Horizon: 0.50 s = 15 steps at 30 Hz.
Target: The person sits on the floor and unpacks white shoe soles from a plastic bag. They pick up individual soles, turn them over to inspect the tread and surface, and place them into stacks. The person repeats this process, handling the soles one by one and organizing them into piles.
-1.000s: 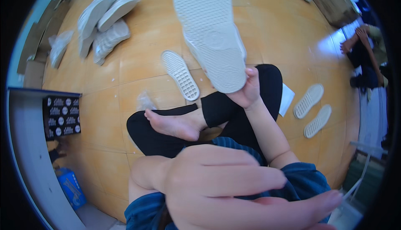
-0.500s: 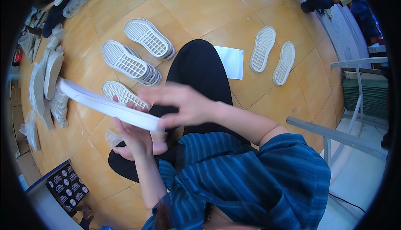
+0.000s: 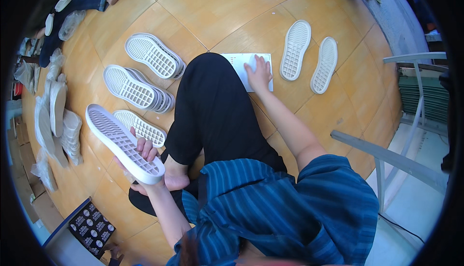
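One sole (image 3: 120, 139) in left hand (image 3: 145, 149), right hand (image 3: 261, 74) apparently on paper (image 3: 239, 62)

Shirt (image 3: 280, 203): dark teal-blue, loose, crossed by lighter blue stripes, cloth creased into soft folds. Right sleeve (image 3: 333, 174) short and wide, same striped cloth, ending near elbow. Right forearm (image 3: 290, 126) and left forearm (image 3: 166, 210) uncovered; right hand (image 3: 260, 75) and left hand (image 3: 146, 149) bare too. Trousers (image 3: 212, 106): plain black, close-fitting. Visible foot (image 3: 177, 176) bare, partly hidden
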Each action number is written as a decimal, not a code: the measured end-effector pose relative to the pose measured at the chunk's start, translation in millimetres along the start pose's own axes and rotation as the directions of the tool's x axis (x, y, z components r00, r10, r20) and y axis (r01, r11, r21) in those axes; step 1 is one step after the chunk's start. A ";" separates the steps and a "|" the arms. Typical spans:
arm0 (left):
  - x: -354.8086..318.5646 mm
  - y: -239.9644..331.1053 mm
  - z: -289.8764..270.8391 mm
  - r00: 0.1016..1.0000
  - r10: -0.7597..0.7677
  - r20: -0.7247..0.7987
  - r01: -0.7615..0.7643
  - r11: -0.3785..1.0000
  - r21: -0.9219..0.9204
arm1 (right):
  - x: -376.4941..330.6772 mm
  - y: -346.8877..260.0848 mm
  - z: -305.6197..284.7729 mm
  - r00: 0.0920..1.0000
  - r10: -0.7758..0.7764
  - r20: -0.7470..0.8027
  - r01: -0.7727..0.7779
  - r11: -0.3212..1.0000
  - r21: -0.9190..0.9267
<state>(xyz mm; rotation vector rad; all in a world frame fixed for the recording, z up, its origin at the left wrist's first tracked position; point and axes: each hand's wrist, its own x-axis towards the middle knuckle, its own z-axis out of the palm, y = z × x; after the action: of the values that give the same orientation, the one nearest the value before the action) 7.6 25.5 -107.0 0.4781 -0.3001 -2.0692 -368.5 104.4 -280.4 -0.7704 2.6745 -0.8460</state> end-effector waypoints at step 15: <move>24.8 -10.5 2.4 1.000 -0.007 -0.015 0.008 0.996 0.085 | 75.2 3.1 10.6 0.927 -0.365 -0.085 0.375 0.901 0.219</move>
<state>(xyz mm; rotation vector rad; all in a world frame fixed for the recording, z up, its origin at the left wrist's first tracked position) -13.1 9.7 -114.3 0.5462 -0.3794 -2.0655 -428.7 60.4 -295.3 -1.2348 2.4341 -1.2499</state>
